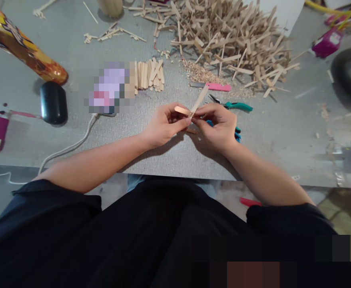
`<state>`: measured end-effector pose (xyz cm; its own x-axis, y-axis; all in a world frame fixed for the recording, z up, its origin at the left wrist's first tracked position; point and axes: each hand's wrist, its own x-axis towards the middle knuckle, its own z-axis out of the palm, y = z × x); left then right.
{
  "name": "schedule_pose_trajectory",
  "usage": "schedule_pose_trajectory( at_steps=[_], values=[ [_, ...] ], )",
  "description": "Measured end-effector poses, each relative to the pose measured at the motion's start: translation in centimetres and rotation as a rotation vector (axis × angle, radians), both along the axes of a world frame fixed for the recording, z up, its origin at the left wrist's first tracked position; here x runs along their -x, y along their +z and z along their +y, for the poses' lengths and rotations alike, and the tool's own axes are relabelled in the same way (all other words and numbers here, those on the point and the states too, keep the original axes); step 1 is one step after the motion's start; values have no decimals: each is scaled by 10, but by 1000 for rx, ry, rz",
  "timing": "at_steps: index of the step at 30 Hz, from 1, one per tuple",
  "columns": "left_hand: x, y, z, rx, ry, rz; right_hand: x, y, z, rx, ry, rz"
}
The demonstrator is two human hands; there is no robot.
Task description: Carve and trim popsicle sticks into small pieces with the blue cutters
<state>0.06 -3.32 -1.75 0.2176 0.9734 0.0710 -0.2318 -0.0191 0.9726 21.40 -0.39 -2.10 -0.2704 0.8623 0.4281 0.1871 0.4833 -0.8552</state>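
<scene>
Both hands meet just above the table, pinching wooden craft sticks together. My left hand (pixel 165 126) is closed, fingertips on a short rounded stick (pixel 182 110) that points left. My right hand (pixel 219 125) is closed too, its thumb and fingers at the base of a longer craft stick (pixel 200 98) slanting up and away. The two sticks meet at the fingertips; how they are joined there is too small to tell. Partly hidden under my right hand lies a blue-handled tool (pixel 238 134). Teal-handled pliers (pixel 239 106) and a pink-handled knife (pixel 218 87) lie just beyond.
A big heap of joined sticks (pixel 238 44) fills the back, with wood shavings (pixel 201 72) before it. Loose craft sticks (pixel 148 75) lie side by side near a blurred phone (pixel 109 86) on a white cable (pixel 84 140). Further left are a black case (pixel 53 103) and a yellow tube (pixel 25 46).
</scene>
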Motion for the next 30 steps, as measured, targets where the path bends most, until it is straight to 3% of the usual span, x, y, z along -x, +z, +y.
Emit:
schedule_pose_trajectory(
  at_steps=[6,12,18,21,30],
  values=[
    [0,1,0,24,-44,-75,-1,-3,2,46,-9,28],
    [6,4,0,184,-152,-256,-3,-3,4,-16,-52,81],
    [14,3,12,213,36,-315,-10,-5,15,72,-189,24],
    [13,5,13,236,77,-328,-10,0,14,128,-156,43],
    [4,31,4,345,157,-362,-10,14,10,227,-56,52]
  ],
)
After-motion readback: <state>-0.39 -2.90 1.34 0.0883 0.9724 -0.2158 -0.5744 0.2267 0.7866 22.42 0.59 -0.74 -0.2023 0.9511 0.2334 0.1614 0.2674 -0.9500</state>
